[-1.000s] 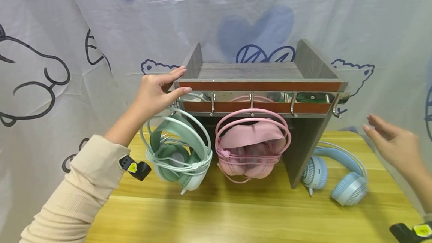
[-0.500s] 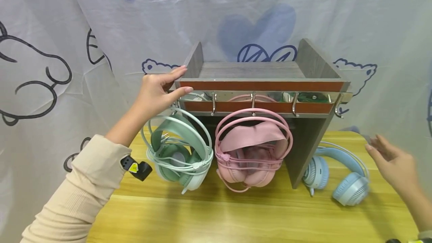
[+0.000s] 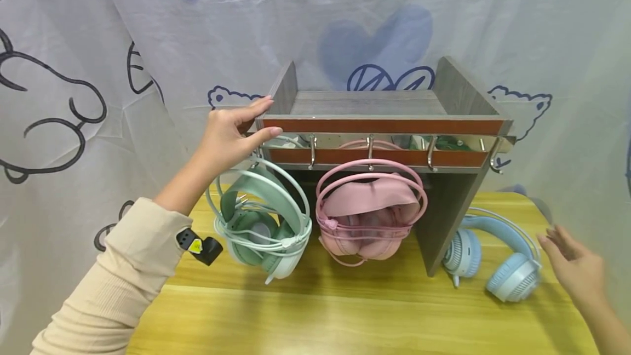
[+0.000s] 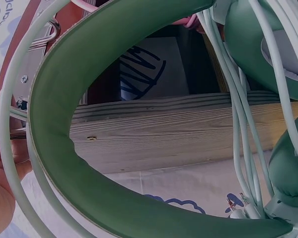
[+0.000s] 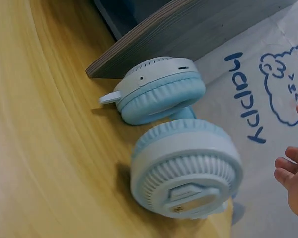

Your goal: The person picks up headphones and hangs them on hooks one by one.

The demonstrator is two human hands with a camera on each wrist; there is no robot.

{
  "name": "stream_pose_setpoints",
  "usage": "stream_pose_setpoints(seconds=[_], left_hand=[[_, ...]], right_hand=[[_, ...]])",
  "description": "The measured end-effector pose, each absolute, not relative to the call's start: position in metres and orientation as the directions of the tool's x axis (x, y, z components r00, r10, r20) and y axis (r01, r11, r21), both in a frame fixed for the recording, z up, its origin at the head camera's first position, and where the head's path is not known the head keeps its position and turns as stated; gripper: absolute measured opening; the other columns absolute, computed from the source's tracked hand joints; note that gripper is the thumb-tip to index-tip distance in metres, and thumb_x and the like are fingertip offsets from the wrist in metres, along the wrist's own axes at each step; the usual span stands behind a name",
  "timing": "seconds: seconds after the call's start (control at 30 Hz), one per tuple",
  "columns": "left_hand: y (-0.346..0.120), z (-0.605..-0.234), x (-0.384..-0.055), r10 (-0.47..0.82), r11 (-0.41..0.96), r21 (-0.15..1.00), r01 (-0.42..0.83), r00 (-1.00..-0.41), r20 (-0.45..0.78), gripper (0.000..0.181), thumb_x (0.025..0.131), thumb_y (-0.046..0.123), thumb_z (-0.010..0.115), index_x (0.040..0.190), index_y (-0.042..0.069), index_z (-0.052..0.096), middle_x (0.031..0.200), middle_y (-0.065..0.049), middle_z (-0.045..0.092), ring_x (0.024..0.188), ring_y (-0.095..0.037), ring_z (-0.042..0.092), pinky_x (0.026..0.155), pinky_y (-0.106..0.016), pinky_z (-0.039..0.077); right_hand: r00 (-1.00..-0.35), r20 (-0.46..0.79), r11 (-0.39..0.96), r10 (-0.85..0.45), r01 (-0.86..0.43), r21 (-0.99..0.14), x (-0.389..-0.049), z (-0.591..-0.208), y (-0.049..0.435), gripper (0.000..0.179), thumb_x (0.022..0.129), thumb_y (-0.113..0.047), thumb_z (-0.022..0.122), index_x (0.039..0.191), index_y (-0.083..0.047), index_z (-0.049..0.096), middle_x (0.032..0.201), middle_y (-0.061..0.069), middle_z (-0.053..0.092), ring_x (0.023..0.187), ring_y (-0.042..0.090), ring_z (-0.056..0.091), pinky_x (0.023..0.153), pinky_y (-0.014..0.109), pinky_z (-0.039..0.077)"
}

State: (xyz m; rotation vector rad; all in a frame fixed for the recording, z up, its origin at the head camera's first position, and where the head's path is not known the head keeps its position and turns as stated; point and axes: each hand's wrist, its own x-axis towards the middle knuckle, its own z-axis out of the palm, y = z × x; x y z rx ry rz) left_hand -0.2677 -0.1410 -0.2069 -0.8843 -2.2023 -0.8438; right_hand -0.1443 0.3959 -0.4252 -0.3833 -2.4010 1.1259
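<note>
My left hand grips the left front corner of a grey wooden shelf rack, thumb across its front and fingers at the side panel. Just below it, green headphones with a white-green cable wound about them hang at the rack's left end; their band fills the left wrist view. Pink headphones hang at the middle hook. My right hand, fingers loosely bent and holding nothing, is in the air right of light blue headphones. These lie on the table, ear cups toward me.
A metal strip with several hooks runs along the rack's front. The rack's right side panel stands beside the blue headphones. Behind hangs a printed cloth with hearts and bears.
My right hand has moved down alongside the blue headphones. The pink headphones have swung slightly on the hook. My left hand stays on the rack.
</note>
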Motion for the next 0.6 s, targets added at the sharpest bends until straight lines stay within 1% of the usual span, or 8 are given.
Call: stream_pose_setpoints(seconds=[0.1, 0.17, 0.27, 0.33, 0.4, 0.43, 0.5, 0.6], left_hand=[[-0.140, -0.207, -0.267, 0.365, 0.572, 0.328, 0.751, -0.592, 0.718, 0.047, 0.073, 0.015, 0.074, 0.116, 0.000, 0.059, 0.119, -0.012, 0.060, 0.051, -0.007, 0.018, 0.046, -0.019, 0.020], [-0.139, -0.207, -0.267, 0.367, 0.570, 0.334, 0.750, -0.596, 0.714, 0.048, 0.073, 0.015, 0.074, 0.116, 0.000, 0.059, 0.120, -0.012, 0.060, 0.051, -0.007, 0.019, 0.046, -0.019, 0.020], [-0.138, -0.208, -0.266, 0.365, 0.568, 0.341, 0.749, -0.600, 0.712, 0.048, 0.073, 0.015, 0.075, 0.116, 0.000, 0.059, 0.120, -0.012, 0.059, 0.050, -0.007, 0.019, 0.046, -0.018, 0.020], [-0.138, -0.208, -0.266, 0.360, 0.563, 0.347, 0.750, -0.601, 0.714, 0.048, 0.072, 0.015, 0.075, 0.115, 0.000, 0.060, 0.119, -0.012, 0.060, 0.050, -0.006, 0.019, 0.046, -0.017, 0.021], [-0.138, -0.207, -0.266, 0.357, 0.557, 0.355, 0.751, -0.603, 0.713, 0.047, 0.073, 0.014, 0.075, 0.115, 0.000, 0.060, 0.119, -0.012, 0.060, 0.050, -0.006, 0.019, 0.047, -0.017, 0.021], [-0.138, -0.207, -0.266, 0.357, 0.554, 0.357, 0.752, -0.602, 0.714, 0.047, 0.072, 0.014, 0.075, 0.115, 0.000, 0.060, 0.119, -0.012, 0.060, 0.050, -0.006, 0.019, 0.047, -0.017, 0.021], [-0.138, -0.207, -0.266, 0.356, 0.548, 0.363, 0.754, -0.603, 0.714, 0.046, 0.073, 0.013, 0.074, 0.115, 0.001, 0.060, 0.118, -0.012, 0.060, 0.050, -0.006, 0.019, 0.047, -0.017, 0.021], [-0.138, -0.206, -0.266, 0.352, 0.541, 0.366, 0.758, -0.599, 0.719, 0.045, 0.073, 0.013, 0.075, 0.114, 0.001, 0.061, 0.118, -0.012, 0.061, 0.050, -0.006, 0.019, 0.047, -0.017, 0.021]], right_hand=[[-0.851, 0.211, 0.549, 0.480, 0.104, -0.829, -0.139, -0.434, 0.397, 0.060, 0.090, -0.031, 0.053, 0.137, -0.003, 0.031, 0.101, -0.045, 0.038, 0.079, -0.034, 0.034, 0.071, -0.009, 0.032], [-0.853, 0.137, 0.506, 0.503, 0.162, -0.847, -0.136, -0.440, 0.400, 0.061, 0.089, -0.035, 0.053, 0.139, -0.008, 0.029, 0.102, -0.047, 0.036, 0.084, -0.033, 0.032, 0.075, -0.009, 0.031], [-0.833, 0.010, 0.432, 0.554, 0.277, -0.858, -0.135, -0.453, 0.411, 0.060, 0.088, -0.044, 0.051, 0.139, -0.021, 0.028, 0.105, -0.048, 0.033, 0.095, -0.031, 0.030, 0.085, -0.007, 0.028], [-0.816, -0.042, 0.371, 0.576, 0.307, -0.876, -0.139, -0.470, 0.427, 0.055, 0.087, -0.047, 0.052, 0.136, -0.032, 0.030, 0.108, -0.047, 0.035, 0.098, -0.028, 0.034, 0.086, -0.004, 0.031], [-0.802, -0.073, 0.238, 0.593, 0.262, -0.935, -0.148, -0.493, 0.448, 0.051, 0.086, -0.043, 0.056, 0.132, -0.037, 0.036, 0.107, -0.044, 0.045, 0.094, -0.025, 0.044, 0.081, -0.001, 0.039], [-0.800, -0.074, 0.166, 0.595, 0.212, -0.963, -0.153, -0.504, 0.458, 0.050, 0.085, -0.040, 0.059, 0.131, -0.036, 0.039, 0.104, -0.041, 0.050, 0.089, -0.022, 0.051, 0.076, 0.000, 0.043], [-0.801, -0.068, 0.023, 0.595, 0.101, -0.995, -0.161, -0.529, 0.477, 0.051, 0.082, -0.032, 0.065, 0.129, -0.031, 0.044, 0.090, -0.037, 0.058, 0.070, -0.018, 0.057, 0.063, 0.001, 0.045], [-0.795, -0.103, -0.143, 0.598, 0.021, -0.990, -0.168, -0.551, 0.491, 0.056, 0.080, -0.025, 0.069, 0.130, -0.026, 0.044, 0.081, -0.032, 0.061, 0.068, -0.012, 0.060, 0.059, 0.003, 0.047]])
